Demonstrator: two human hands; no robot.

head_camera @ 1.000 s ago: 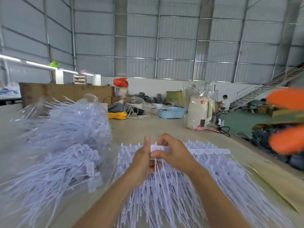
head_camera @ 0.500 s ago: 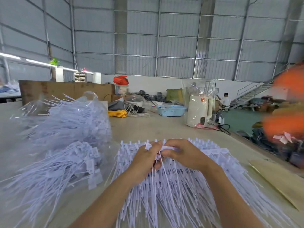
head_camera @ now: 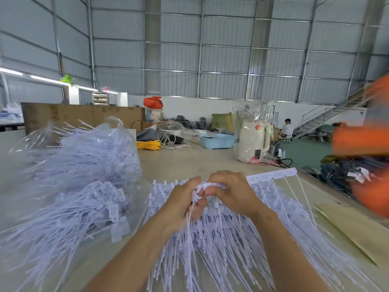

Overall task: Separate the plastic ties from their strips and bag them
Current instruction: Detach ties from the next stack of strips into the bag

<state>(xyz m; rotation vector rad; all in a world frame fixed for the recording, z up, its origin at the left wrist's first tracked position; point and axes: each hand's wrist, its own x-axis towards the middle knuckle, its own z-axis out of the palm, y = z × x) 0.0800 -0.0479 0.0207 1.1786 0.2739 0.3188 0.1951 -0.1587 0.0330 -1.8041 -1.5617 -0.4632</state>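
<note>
A broad heap of white plastic ties [head_camera: 227,245] on their strips lies on the table in front of me. My left hand [head_camera: 181,203] grips a bunch of tie heads, their tails hanging down. My right hand [head_camera: 229,192] curls round the white strip [head_camera: 271,177], whose free end sticks out to the right with a few ties dangling. The two hands touch at the fingertips. To the left lies a clear plastic bag [head_camera: 88,157] stuffed with loose ties, and more separated ties [head_camera: 69,213] spill in front of it.
At the right edge a person in blurred orange sleeves [head_camera: 362,142] reaches in. A brown paper bag [head_camera: 357,226] lies at the right. Farther back stand a cream kettle [head_camera: 252,142], a blue basket [head_camera: 217,141] and yellow cable [head_camera: 148,145].
My hands have closed tighter over the strip and dropped slightly toward the heap. The strip's free end now sticks out farther to the right. The orange sleeves shifted at the right edge.
</note>
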